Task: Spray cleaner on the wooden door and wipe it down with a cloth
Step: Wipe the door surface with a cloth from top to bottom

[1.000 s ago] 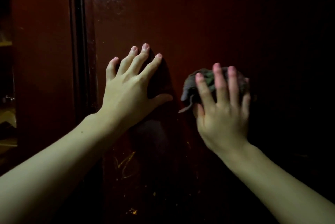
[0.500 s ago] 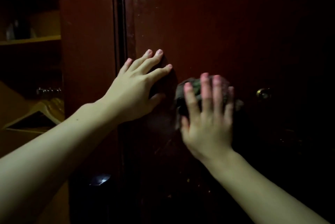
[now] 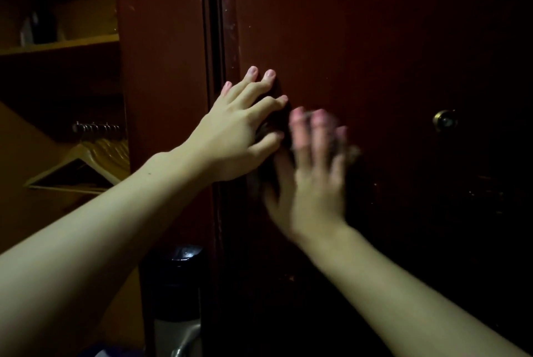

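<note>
The dark red-brown wooden door (image 3: 375,39) fills the right half of the head view. My left hand (image 3: 233,140) rests flat on it close to its left edge, fingers spread and straight. Just to the right, my right hand (image 3: 311,183) presses a dark grey cloth (image 3: 352,152) against the door with straight, spread fingers. This hand is blurred by motion. Most of the cloth is hidden under the palm; only a blurred bit shows past the fingers. The two hands nearly touch at the thumbs. No spray bottle can be made out.
A small round metal fitting (image 3: 445,121) sits on the door to the right of my hands. Left of the door stands a red-brown upright panel (image 3: 161,68), then an open closet with a shelf (image 3: 72,45) and wooden hangers (image 3: 86,160). A dark cylindrical container (image 3: 176,284) stands below.
My right hand has slid the cloth left along the door toward my left hand and is now blurred. The view has turned, showing more of the closet. My left hand stays pressed on the door.
</note>
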The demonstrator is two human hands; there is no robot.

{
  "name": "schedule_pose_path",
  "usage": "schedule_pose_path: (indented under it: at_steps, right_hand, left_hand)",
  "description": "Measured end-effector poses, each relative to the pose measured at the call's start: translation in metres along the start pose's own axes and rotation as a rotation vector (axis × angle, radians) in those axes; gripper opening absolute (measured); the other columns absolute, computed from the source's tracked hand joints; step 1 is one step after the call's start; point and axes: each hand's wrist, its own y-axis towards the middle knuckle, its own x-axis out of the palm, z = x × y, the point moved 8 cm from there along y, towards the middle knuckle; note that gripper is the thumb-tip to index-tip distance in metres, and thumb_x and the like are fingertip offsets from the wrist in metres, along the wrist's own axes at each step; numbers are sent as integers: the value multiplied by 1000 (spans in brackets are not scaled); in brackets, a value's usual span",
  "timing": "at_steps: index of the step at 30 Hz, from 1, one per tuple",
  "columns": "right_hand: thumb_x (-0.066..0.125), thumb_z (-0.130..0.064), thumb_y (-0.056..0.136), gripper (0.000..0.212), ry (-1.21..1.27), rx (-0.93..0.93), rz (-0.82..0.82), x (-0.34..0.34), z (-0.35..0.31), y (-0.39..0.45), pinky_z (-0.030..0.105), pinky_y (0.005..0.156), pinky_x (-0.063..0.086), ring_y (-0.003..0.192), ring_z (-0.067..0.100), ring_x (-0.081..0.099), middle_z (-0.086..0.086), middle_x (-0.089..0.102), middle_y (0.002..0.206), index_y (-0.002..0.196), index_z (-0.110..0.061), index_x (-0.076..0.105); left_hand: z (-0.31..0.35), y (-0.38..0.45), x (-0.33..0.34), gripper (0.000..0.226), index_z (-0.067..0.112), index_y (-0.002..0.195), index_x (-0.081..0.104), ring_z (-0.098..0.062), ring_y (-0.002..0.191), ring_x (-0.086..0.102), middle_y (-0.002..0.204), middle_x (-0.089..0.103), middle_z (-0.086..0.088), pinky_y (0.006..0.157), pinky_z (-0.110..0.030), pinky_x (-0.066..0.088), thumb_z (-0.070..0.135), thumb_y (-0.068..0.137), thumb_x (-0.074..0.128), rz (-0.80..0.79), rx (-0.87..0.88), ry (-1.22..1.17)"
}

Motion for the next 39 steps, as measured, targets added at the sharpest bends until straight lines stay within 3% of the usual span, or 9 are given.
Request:
schedule_pose_path:
  at_steps: [3, 6, 11, 14, 17, 20, 26, 32, 39]
  right_hand:
    - [54, -55, 82, 74, 7, -260, -39, 9, -37, -21, 59, 117, 3, 146, 39, 12, 16, 23, 156, 147, -23, 39]
    - [48, -55, 83, 72, -14, -283, -36, 9, -18, -24, 58, 117, 5, 145, 38, 14, 14, 24, 156, 148, -25, 36]
    - [47, -49, 80, 77, -55, 148, 9, -4, 70, -23, 61, 116, 8, 146, 40, 13, 18, 19, 158, 150, -20, 32]
    - [50, -46, 85, 74, -22, 303, 31, -8, 54, -21, 62, 116, 9, 146, 43, 12, 20, 18, 158, 150, -16, 33]
    - [50, -52, 88, 69, 21, 12, 3, 0, 13, -24, 60, 116, 9, 146, 39, 16, 16, 22, 158, 147, -19, 39]
    - [56, -53, 80, 71, -8, -143, 6, -2, 48, -35, 59, 116, 11, 145, 37, 22, 14, 27, 156, 143, -21, 45]
    - [49, -51, 82, 79, -87, 337, 31, -15, 132, -50, 64, 114, 11, 146, 42, 12, 20, 18, 158, 151, -16, 30]
    - [47, -57, 86, 81, -89, -10, -5, -10, 138, -52, 63, 114, 16, 145, 39, 18, 17, 24, 157, 151, -14, 22]
    - [37, -56, 75, 90, -120, 526, -68, -27, 274, -79, 66, 113, 12, 148, 36, -1, 16, 2, 161, 154, -19, 15]
  left_hand:
    - [-2, -1, -4, 73, 20, 142, 41, -15, 148, -2, 160, 16, 0, 119, -43, 3, 59, 83, 26, 3, -30, 4]
    - [1, -3, -4, 73, 19, 143, 40, -18, 148, 0, 159, 17, -2, 120, -47, 8, 61, 84, 27, 19, 1, 95]
    - [7, -5, 7, 77, 13, 143, 38, -27, 148, 0, 159, 17, -9, 116, -54, 7, 60, 84, 30, 47, -18, 142]
    - [16, -5, 18, 73, 7, 141, 40, -33, 147, 6, 157, 21, -14, 113, -62, 9, 53, 85, 34, 127, -56, 198]
    - [20, -7, 21, 65, 5, 137, 46, -35, 145, 16, 153, 30, -17, 111, -64, 18, 46, 87, 36, 218, -85, 248]
    - [21, -9, 19, 64, 4, 133, 50, -36, 143, 23, 150, 36, -18, 110, -63, 23, 51, 91, 39, 295, -76, 302]
    - [61, 14, 41, 72, 4, 126, 52, -44, 140, 24, 147, 37, -22, 104, -73, 14, 63, 89, 36, 292, -208, 341]
    - [118, 47, 61, 54, 10, 116, 60, -45, 138, 30, 142, 46, -21, 105, -73, 14, 53, 92, 39, 372, -114, 271]
    - [119, 51, 67, 57, 6, 118, 57, -49, 138, 26, 142, 43, -23, 103, -76, 10, 55, 92, 41, 362, -139, 315]
